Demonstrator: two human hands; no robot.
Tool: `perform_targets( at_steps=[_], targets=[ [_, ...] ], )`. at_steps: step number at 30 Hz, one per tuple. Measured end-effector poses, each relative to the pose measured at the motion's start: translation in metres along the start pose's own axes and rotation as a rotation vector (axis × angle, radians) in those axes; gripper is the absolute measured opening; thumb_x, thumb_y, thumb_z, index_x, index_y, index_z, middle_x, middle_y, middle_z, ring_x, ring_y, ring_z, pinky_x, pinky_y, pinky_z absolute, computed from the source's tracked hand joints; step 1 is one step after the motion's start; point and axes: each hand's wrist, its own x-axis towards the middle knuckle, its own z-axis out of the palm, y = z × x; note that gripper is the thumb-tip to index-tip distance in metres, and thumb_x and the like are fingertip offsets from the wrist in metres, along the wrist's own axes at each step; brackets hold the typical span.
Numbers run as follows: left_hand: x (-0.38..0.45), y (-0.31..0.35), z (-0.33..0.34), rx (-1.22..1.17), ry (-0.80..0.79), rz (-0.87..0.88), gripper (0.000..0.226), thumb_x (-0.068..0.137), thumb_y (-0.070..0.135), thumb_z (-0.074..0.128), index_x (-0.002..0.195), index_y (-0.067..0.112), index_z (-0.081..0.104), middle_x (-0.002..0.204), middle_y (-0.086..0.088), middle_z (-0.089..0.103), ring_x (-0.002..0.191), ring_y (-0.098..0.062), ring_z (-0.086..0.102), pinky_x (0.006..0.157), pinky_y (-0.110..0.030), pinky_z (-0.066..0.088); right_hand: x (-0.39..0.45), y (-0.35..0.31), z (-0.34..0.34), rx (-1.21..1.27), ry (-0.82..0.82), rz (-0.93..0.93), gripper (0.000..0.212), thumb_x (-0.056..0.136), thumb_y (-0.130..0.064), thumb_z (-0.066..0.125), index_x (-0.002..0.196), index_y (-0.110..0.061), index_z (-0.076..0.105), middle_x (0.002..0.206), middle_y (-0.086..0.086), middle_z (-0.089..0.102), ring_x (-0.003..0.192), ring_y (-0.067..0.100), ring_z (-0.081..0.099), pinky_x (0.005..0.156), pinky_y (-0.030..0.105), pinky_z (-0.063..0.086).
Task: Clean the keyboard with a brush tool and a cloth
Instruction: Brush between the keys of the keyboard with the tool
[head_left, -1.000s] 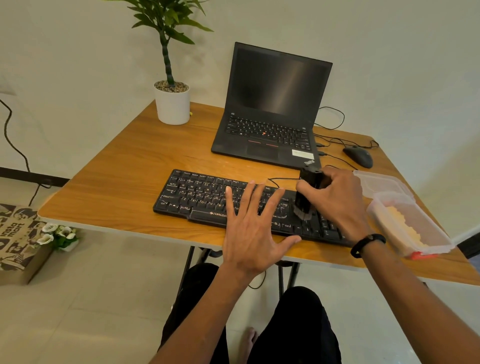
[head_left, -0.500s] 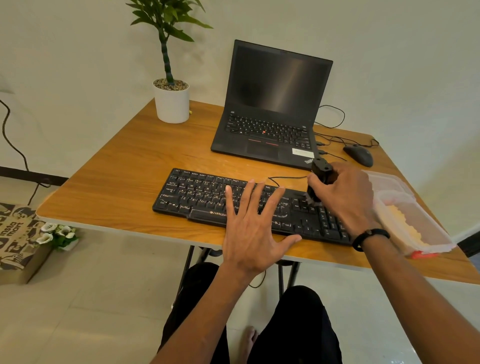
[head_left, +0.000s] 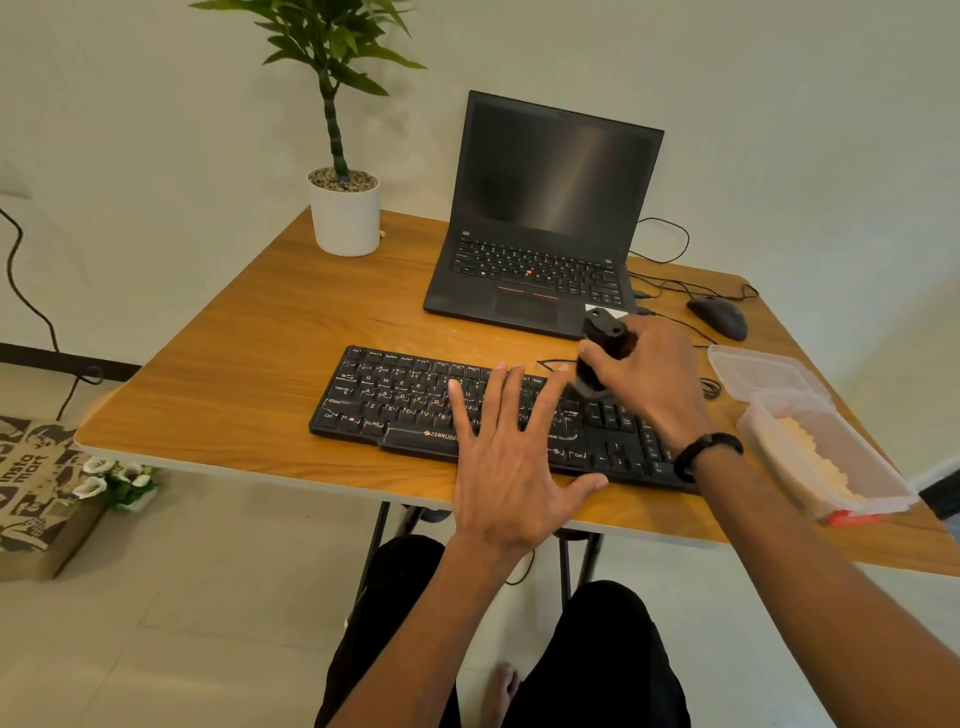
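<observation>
Gripping one brush tool (head_left: 602, 345), the right hand (head_left: 649, 379) meets one keyboard (head_left: 405, 402) — left hand (head_left: 511, 462) flat, fingers spread.

One keyboard (head_left: 467, 410), one laptop (head_left: 545, 228) and one mouse (head_left: 719, 317) are counted. One potted plant (head_left: 343, 208) is seen around 11 o'clock, plus one plastic tub (head_left: 821, 457) at 3 o'clock.

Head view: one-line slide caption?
Right hand brushes the keyboard with a brush tool while the open left hand steadies it.
</observation>
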Motion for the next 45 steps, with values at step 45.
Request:
perform_targets(
  at_steps=[45],
  targets=[
    [-0.026,-0.164,-0.092,-0.097,-0.029,-0.383,0.145,0.047,0.103,0.057,0.162,0.046,-0.012,0.146,0.015,0.059,0.145,-0.023,0.042,0.123,-0.070,-0.002,0.046,-0.144,0.051,0.082,-0.492,-0.204,0.031,0.096,-0.036,0.070,0.115,-0.013,0.064,0.097,-0.003,0.065,0.082,0.006,0.059,0.064,0.021,0.047]
  ],
)
